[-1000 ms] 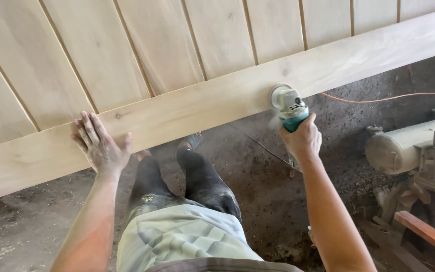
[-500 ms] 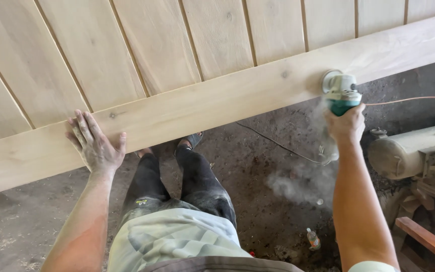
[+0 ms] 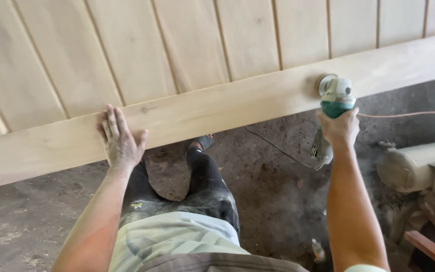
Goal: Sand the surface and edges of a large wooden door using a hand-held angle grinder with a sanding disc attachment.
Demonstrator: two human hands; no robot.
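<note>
A large pale wooden panel of vertical boards (image 3: 187,45) has a wide rail (image 3: 217,108) running across its near edge. My left hand (image 3: 120,139) lies flat on that rail, fingers spread. My right hand (image 3: 339,127) grips a green and white angle grinder (image 3: 334,95), whose disc presses against the rail's edge at the right. An orange cord (image 3: 409,114) runs away to the right.
My legs in dark trousers (image 3: 202,176) stand on a dusty dirt floor under the panel. A black cable (image 3: 273,146) lies on the ground. A pale machine with a motor (image 3: 419,166) stands at right, a reddish wooden piece (image 3: 431,252) below it, and a small bottle (image 3: 318,250) on the floor.
The grinder moved right along the rail, then held near the same spot. The dust cloud under it has thinned. My left hand has shifted slightly right on the rail.
</note>
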